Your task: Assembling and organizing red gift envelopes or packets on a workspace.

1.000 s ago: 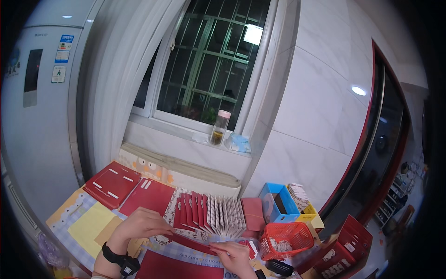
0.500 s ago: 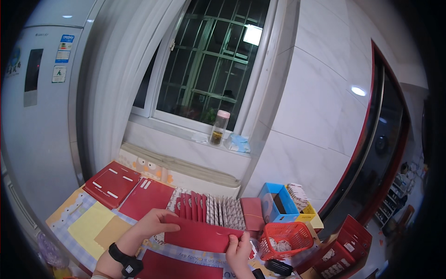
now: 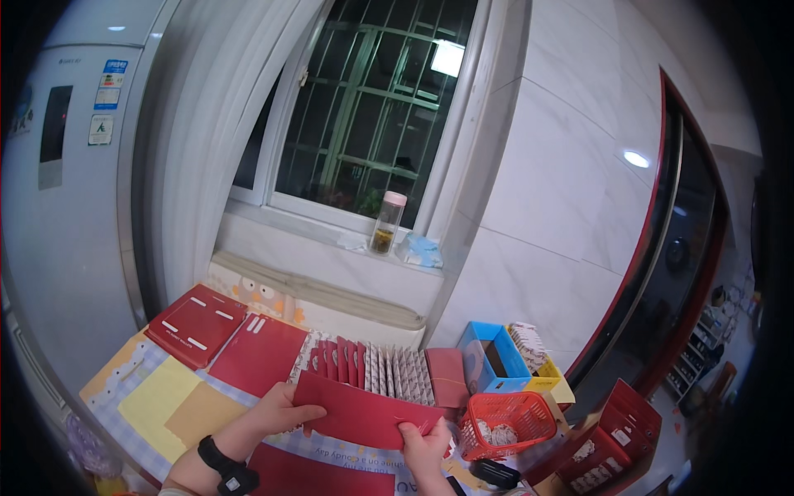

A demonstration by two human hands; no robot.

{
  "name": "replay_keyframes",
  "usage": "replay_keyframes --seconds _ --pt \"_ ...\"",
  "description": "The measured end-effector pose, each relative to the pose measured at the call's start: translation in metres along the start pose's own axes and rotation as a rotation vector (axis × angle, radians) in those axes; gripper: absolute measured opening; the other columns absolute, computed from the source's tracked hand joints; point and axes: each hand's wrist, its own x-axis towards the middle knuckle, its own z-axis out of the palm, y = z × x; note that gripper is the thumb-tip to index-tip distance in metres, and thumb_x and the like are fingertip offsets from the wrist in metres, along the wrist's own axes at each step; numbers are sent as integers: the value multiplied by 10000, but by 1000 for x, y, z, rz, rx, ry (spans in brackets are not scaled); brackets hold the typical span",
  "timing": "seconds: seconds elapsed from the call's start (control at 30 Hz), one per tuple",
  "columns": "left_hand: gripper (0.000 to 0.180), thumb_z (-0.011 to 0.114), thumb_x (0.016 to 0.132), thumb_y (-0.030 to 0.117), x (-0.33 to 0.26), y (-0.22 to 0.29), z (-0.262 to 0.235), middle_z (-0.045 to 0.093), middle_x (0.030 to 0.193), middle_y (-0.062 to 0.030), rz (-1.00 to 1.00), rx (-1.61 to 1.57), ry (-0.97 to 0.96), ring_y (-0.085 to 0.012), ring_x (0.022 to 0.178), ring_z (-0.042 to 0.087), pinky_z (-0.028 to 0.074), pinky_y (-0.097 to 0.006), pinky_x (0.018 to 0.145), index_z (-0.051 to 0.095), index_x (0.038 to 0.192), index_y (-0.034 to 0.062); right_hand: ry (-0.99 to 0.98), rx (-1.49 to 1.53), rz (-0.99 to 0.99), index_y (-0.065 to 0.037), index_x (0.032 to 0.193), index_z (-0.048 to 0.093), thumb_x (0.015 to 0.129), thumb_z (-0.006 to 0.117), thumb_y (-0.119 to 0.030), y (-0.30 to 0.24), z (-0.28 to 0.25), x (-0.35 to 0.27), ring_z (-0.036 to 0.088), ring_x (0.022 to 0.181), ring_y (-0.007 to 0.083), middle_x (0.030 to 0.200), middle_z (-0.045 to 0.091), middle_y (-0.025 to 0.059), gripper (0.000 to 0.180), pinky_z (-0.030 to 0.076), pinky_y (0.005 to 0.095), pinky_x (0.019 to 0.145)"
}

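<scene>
A long dark-red card strip (image 3: 356,409) is held up over the table between both hands. My left hand (image 3: 281,411) grips its left end, thumb across the front face. At the right end my right hand (image 3: 426,445) pinches the lower edge, thumb on the front. Fingers behind the card are mostly hidden. Just beyond it stands a row of upright flat packets (image 3: 385,369), red on the left and grey-white patterned on the right. Under the hands lies another dark-red sheet (image 3: 318,474), cut off by the lower edge.
Flat red panels (image 3: 198,325) lie at the left, near yellow paper (image 3: 157,398). Blue box (image 3: 495,360), orange-red basket (image 3: 529,422) and black object (image 3: 495,474) sit at the right, beside an open red box (image 3: 608,446). A bottle (image 3: 387,223) stands on the windowsill.
The card's left end has risen slightly, so the strip slants more down to the right. My right thumb has shifted a little left along it. Both hands keep their hold.
</scene>
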Motion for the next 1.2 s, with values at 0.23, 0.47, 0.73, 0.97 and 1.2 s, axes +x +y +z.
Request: replay_keyframes --seconds 0.23,0.47,0.73,0.97,1.2 --pt "216 565 821 100 11 -12 -15 621 821 -59 39 -81 -47 -108 655 575 465 -231 563 564 1017 8 -155 -196 -17 -8 880 594 726 646 -45 -9 -2 -2 585 742 122 867 620 55 167 463 257 667" --pt "447 575 830 207 19 -18 -16 511 1106 -143 -269 -277 -42 -203 882 585 487 -297 757 384 1181 8 -277 -949 -843 -153 959 637 567 607 -106 2 16 0 565 737 165 931 607 -31 396 462 283 648" --pt "362 597 724 32 44 -57 -53 553 727 -36 -182 210 365 -106 586 548 429 -217 438 426 1043 40 -450 -800 -692 -144 967 626 714 659 -219 12 24 -1 545 849 178 984 582 4 266 414 326 753" --pt "324 598 679 59 62 -95 -125 522 691 -78 -504 401 436 -144 477 500 420 -263 375 459 965 -5 -298 -754 -595 -111 922 640 684 675 -148 -2 6 13 548 858 202 987 587 32 243 417 318 743" --pt "218 621 665 69 89 -121 -130 530 673 -81 -580 415 370 -158 517 520 471 -287 449 543 848 -21 -364 -756 -599 -106 950 632 695 661 -143 -7 3 15 556 853 216 999 583 47 259 420 319 743"
